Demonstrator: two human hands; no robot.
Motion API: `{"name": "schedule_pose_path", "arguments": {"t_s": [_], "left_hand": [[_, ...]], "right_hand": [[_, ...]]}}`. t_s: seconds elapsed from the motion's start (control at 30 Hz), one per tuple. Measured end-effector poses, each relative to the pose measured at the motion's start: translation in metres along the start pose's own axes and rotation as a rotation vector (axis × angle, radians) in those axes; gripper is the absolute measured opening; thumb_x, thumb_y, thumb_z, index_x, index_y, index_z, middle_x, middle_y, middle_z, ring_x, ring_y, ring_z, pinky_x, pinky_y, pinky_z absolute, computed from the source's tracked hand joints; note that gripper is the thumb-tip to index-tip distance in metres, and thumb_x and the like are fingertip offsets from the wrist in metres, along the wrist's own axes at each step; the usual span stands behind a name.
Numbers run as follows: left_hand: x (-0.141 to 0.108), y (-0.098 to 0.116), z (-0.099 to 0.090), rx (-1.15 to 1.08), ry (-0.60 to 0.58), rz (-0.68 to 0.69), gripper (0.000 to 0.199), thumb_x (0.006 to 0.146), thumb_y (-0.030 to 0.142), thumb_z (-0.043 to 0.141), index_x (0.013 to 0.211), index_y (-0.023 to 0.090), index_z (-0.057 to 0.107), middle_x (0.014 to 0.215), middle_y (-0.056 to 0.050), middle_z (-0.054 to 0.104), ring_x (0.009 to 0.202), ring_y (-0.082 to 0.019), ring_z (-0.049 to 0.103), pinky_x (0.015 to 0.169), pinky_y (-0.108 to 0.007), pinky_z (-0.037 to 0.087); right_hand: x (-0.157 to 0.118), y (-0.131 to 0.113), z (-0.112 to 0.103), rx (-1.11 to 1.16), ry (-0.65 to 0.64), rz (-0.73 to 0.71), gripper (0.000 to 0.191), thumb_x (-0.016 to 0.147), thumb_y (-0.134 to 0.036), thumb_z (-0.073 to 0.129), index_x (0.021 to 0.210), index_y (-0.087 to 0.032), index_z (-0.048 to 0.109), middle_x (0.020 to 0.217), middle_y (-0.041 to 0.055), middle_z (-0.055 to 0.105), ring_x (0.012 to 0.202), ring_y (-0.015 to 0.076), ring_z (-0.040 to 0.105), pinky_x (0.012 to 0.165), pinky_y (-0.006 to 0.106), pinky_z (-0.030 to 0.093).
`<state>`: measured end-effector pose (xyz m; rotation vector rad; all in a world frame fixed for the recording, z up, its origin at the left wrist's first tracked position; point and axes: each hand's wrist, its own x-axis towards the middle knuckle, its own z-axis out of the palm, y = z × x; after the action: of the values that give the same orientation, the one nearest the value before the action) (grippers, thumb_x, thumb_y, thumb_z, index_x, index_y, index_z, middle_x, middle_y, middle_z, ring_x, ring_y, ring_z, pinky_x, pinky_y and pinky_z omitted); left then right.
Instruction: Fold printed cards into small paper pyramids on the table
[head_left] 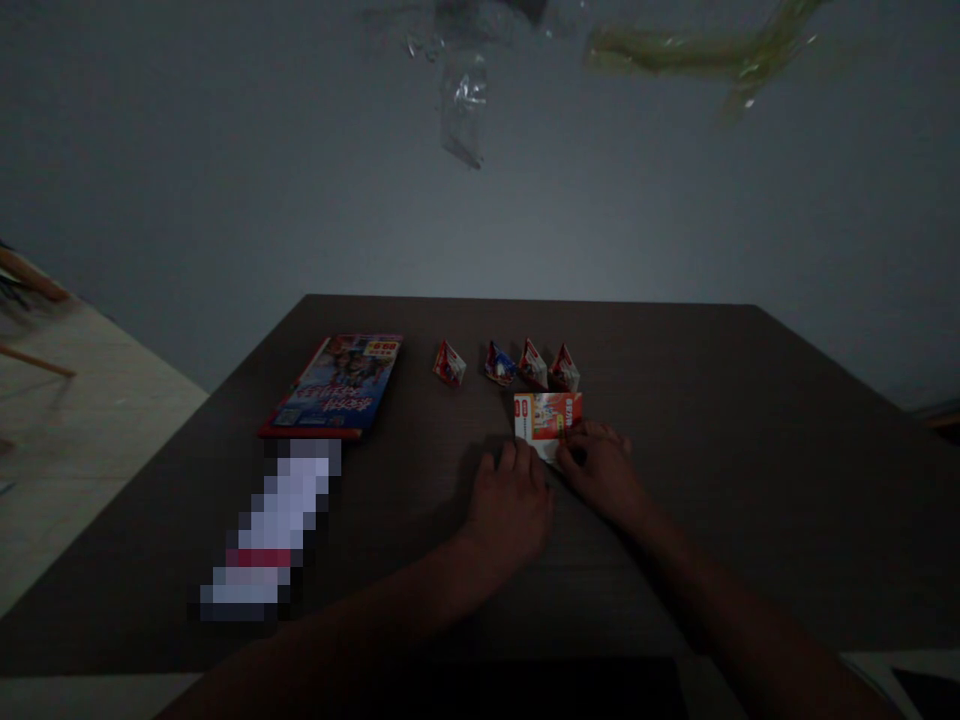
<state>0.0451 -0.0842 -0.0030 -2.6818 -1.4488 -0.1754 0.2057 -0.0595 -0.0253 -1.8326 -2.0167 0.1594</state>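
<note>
A printed red, orange and white paper (546,415) lies on the dark table in front of me. My left hand (513,500) rests at its lower left edge, fingers bent and pointing forward. At the lower right corner, my right hand (604,465) has its thumb and fingers closed on the paper. Just beyond the paper stand small folded paper pieces: a blue one (499,364), a red and white one (533,364) and another red and white one (565,368). A further red folded piece (449,364) sits apart to their left.
A stack of colourful printed leaflets (337,385) lies on the left of the table (750,400). Nearer me is a pixelated, bright oblong object (274,525). A wall with clear and yellow tape (675,50) rises behind the table.
</note>
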Motion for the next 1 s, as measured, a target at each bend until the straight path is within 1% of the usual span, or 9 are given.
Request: {"name": "schedule_pose_path", "arguments": {"t_s": [0.1,0.27,0.47,0.6,0.8,1.0], "left_hand": [[0.0,-0.001,-0.001,-0.004,0.013,0.002,0.044,0.089,0.035,0.04,0.119,0.007,0.054,0.124,-0.02,0.052,0.111,-0.032,0.044,0.084,-0.045,0.039],[0.0,-0.002,-0.002,-0.015,0.008,0.008,0.044,0.089,0.035,0.04,0.118,0.006,0.055,0.123,-0.021,0.052,0.108,-0.031,0.045,0.084,-0.046,0.039],[0.0,-0.002,-0.004,-0.016,0.015,0.006,0.041,0.089,0.036,0.04,0.115,0.008,0.056,0.116,-0.019,0.055,0.105,-0.03,0.046,0.082,-0.044,0.039],[0.0,-0.004,-0.005,-0.031,0.011,-0.004,0.04,0.088,0.038,0.041,0.11,0.009,0.058,0.11,-0.018,0.056,0.102,-0.03,0.046,0.081,-0.044,0.04],[0.001,-0.007,-0.007,-0.064,0.036,0.012,0.035,0.088,0.037,0.041,0.103,0.01,0.059,0.104,-0.015,0.057,0.099,-0.028,0.047,0.08,-0.044,0.04],[0.002,-0.011,-0.006,-0.103,0.052,0.018,0.036,0.087,0.039,0.043,0.104,0.011,0.058,0.104,-0.013,0.057,0.1,-0.028,0.048,0.082,-0.045,0.04]], "right_hand": [[0.0,0.0,0.0,0.003,-0.009,0.001,0.024,0.084,-0.029,0.05,0.071,-0.019,0.068,0.09,0.0071,0.062,0.087,0.0231,0.053,0.076,0.037,0.03],[0.0,-0.001,-0.001,-0.007,-0.019,0.011,0.024,0.085,-0.03,0.049,0.074,-0.019,0.068,0.093,0.0074,0.062,0.089,0.0239,0.053,0.077,0.038,0.03],[0.0,0.0,0.0,0.001,-0.002,0.007,0.024,0.084,-0.029,0.05,0.072,-0.02,0.068,0.089,0.0071,0.062,0.087,0.0236,0.052,0.077,0.038,0.03],[0.0,0.002,0.001,0.009,-0.002,0.003,0.024,0.084,-0.03,0.05,0.073,-0.02,0.068,0.092,0.0071,0.062,0.089,0.0236,0.053,0.077,0.037,0.031],[0.0,0.0,0.0,-0.001,-0.015,0.022,0.023,0.084,-0.029,0.05,0.073,-0.019,0.069,0.093,0.0077,0.063,0.091,0.0248,0.053,0.078,0.038,0.03],[-0.001,-0.001,-0.003,0.003,-0.023,0.026,0.024,0.084,-0.03,0.05,0.074,-0.019,0.069,0.092,0.0076,0.062,0.091,0.0251,0.053,0.078,0.038,0.03]]}}
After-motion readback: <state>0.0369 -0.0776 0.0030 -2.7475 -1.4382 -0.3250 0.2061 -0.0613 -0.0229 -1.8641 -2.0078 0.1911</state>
